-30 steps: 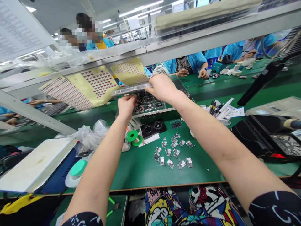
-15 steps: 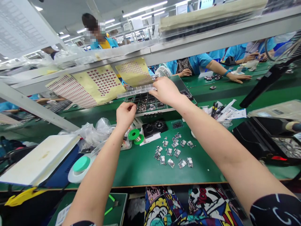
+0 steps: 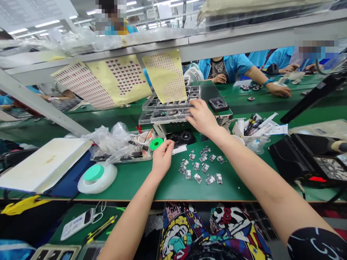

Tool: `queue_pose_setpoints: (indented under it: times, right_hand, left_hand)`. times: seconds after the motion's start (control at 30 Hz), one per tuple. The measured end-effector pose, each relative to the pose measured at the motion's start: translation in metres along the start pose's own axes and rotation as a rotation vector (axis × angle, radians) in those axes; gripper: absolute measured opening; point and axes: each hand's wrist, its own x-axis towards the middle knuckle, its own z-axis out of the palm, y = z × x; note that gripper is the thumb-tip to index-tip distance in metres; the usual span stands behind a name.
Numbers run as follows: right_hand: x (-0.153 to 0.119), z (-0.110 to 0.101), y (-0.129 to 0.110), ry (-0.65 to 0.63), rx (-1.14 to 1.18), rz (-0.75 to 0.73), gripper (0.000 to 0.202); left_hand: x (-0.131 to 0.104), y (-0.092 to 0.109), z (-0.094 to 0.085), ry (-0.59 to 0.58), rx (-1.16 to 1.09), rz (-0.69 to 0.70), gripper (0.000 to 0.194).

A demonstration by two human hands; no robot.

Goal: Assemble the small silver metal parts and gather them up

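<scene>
While the right hand reaches to the far side of the green bench, its fingers lie slightly parted at the right front corner of the upper clear compartment tray; whether they grip it, I cannot tell. That tray sits just above the lower clear compartment tray, partly behind a yellow sticker sheet. Nearer and to the left, the left hand has its thumb and fingertips pressed together, beside a green spool and a white paper strip; whether anything tiny is pinched there cannot be made out. To its right, small metal parts lie scattered across the bench.
</scene>
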Motion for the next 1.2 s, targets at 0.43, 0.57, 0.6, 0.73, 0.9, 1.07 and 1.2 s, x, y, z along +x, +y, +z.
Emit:
queue_pose_setpoints:
  times: [0.43,0.57,0.6,0.73,0.9,1.07,1.2]
  right_hand:
    - [-0.032,-0.018,-0.022,-0.015,-0.03,0.051,0.043]
    - [-0.065,-0.033,-0.029,0.029,0.004,0.105,0.04]
    - [-0.073,-0.035,-0.03,0.065,0.01,0.116,0.041]
    - [-0.103,-0.032,-0.032,0.196,0.032,0.153,0.033]
    - [-0.123,-0.011,-0.036,0.201,0.11,0.155,0.025]
    - [-0.116,-0.021,-0.042,0.187,0.103,0.161,0.027]
    - [-0.076,-0.043,-0.034,0.059,-0.032,0.129,0.046]
  left_hand:
    - [0.046,0.017,0.027,-0.629,0.267,0.123,0.027]
    - [0.057,0.022,0.038,-0.698,0.33,0.219,0.02]
    - [0.057,0.019,0.042,-0.706,0.334,0.245,0.019]
    - [0.05,0.006,0.056,-0.698,0.386,0.305,0.017]
    - [0.044,0.004,0.061,-0.676,0.421,0.298,0.014]
    - [0.043,0.005,0.06,-0.672,0.434,0.3,0.018]
    - [0.045,0.011,0.062,-0.698,0.587,0.358,0.021]
